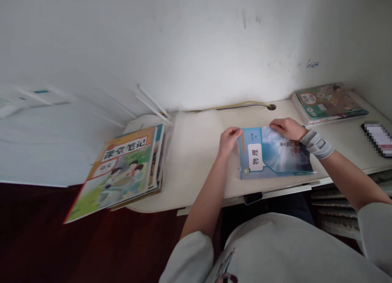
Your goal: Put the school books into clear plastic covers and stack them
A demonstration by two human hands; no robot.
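A blue physics textbook [275, 156] lies sideways near the front edge of the white desk, its title toward the left. My left hand [229, 140] pinches the book's upper left corner between thumb and fingers. Over the book's top edge, my right hand [288, 129] is closed with curled fingers gripping that edge; a grey band [318, 144] is around the wrist. A stack of books with an orange and green cover [122, 168] sits at the desk's left end, its top book jutting past the edge.
Another pile of books [332, 101] rests at the back right. A phone [378, 138] lies at the far right. Yellow and dark cables [241, 105] run along the wall to a round hole [271, 107]. White rods [153, 103] stand behind the left stack.
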